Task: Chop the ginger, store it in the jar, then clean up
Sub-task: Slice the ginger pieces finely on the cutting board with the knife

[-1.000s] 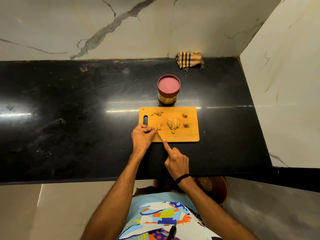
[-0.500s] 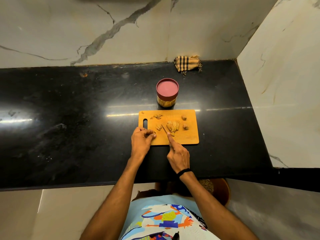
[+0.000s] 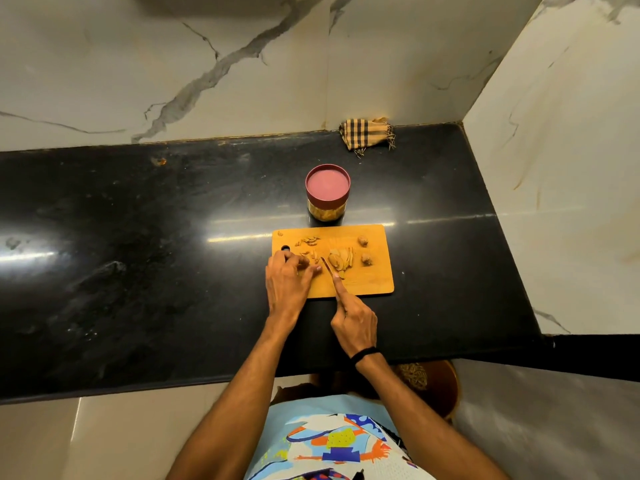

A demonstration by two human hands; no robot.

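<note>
A glossy black desk (image 3: pixel 138 254) carries an orange-tan cutting board (image 3: pixel 367 282) with pale tan ginger (image 3: pixel 341 260), a maroon-lidded jar (image 3: pixel 327 183), and a tan cloth (image 3: pixel 365 133) checked black.

Black polished counter (image 3: pixel 138 271) backed by white marble wall (image 3: pixel 173 64) with grey veins. Checked cloth (image 3: pixel 365 135) crumpled in far right corner; small orange mark (image 3: pixel 159 161) near back edge, left. Round brown container (image 3: pixel 440 386) below near edge, partly hidden.
</note>
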